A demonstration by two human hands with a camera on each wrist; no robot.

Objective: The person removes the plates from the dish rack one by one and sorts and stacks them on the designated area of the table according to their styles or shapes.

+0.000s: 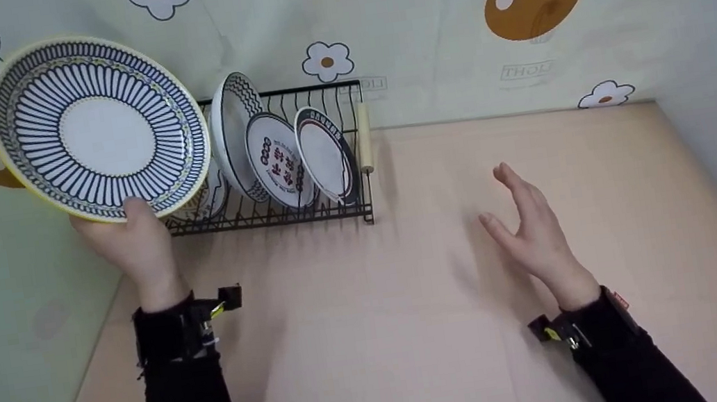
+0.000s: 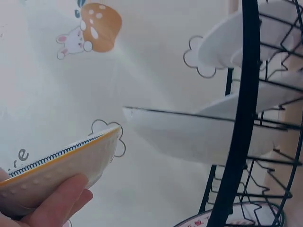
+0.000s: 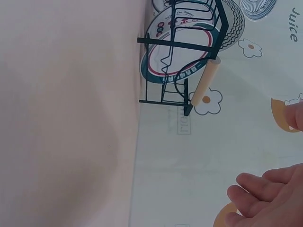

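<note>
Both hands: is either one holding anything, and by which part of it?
The left hand grips the patterned bowl by its near rim, thumb over the inner edge and fingers against the outside. The right hand holds nothing.

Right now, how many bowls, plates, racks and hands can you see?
Bowls: 2
Plates: 3 that I can make out, one mostly hidden
Racks: 1
Hands: 2
Total: 8

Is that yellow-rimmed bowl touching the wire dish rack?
Apart: the left wrist view shows wall between the yellow-rimmed bowl and the wire dish rack.
</note>
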